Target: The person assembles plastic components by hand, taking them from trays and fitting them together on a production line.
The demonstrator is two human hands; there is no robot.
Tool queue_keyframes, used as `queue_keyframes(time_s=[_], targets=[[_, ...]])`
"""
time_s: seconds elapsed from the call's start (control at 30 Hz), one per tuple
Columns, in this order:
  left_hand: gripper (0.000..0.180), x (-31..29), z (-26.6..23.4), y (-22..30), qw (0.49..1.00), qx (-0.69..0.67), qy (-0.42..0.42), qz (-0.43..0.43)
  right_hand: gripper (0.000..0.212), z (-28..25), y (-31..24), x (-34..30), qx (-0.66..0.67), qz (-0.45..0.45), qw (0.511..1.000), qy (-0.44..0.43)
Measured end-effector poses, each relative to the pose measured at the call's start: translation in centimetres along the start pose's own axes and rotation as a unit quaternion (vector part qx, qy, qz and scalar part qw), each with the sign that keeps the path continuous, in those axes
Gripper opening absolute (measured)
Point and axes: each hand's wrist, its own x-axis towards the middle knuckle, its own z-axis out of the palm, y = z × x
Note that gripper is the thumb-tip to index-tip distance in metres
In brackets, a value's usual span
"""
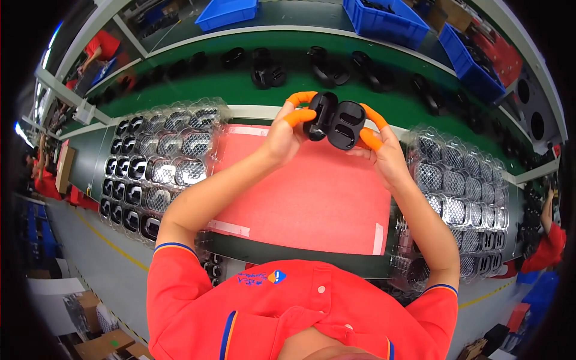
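Over the far part of a red mat [300, 204], a small black earbud charging case [345, 125] is held up in two rounded halves, spread side by side. My left hand [286, 135] pinches the left half, which shows a hollow inner side. Closed on the edge of the other half is my right hand [384, 153]; that half has two oval recesses facing up. Whether a hinge joins the halves I cannot tell. Orange finger cots cover the thumb and forefinger tips of both hands.
Clear plastic blister trays, left [159, 144] and right [465, 186], flank the mat; the left holds several black parts. Beyond it runs a green conveyor belt [222, 84] with black cases [267, 72]. Blue bins [390, 24] stand on a shelf behind. Other people work at both sides.
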Motion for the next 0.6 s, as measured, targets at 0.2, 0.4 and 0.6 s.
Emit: queue_keyframes(time_s=[0.2, 0.4, 0.6], targets=[[0.029, 3.8, -2.2, 5.7, 0.992, -0.049, 0.112, -0.030, 0.046, -0.3, -1.4, -0.8, -0.079, -0.019, 0.997, 0.013], [0.027, 10.0, -18.3, 14.9, 0.922, 0.081, 0.367, 0.091, 0.033, -7.2, -6.2, -3.5, -0.295, -0.117, 0.948, 0.033], [0.018, 9.5, -37.5, 15.8, 0.840, 0.257, 0.476, 0.049, 0.034, -20.7, -9.9, -12.3, -0.432, -0.092, 0.867, 0.230]])
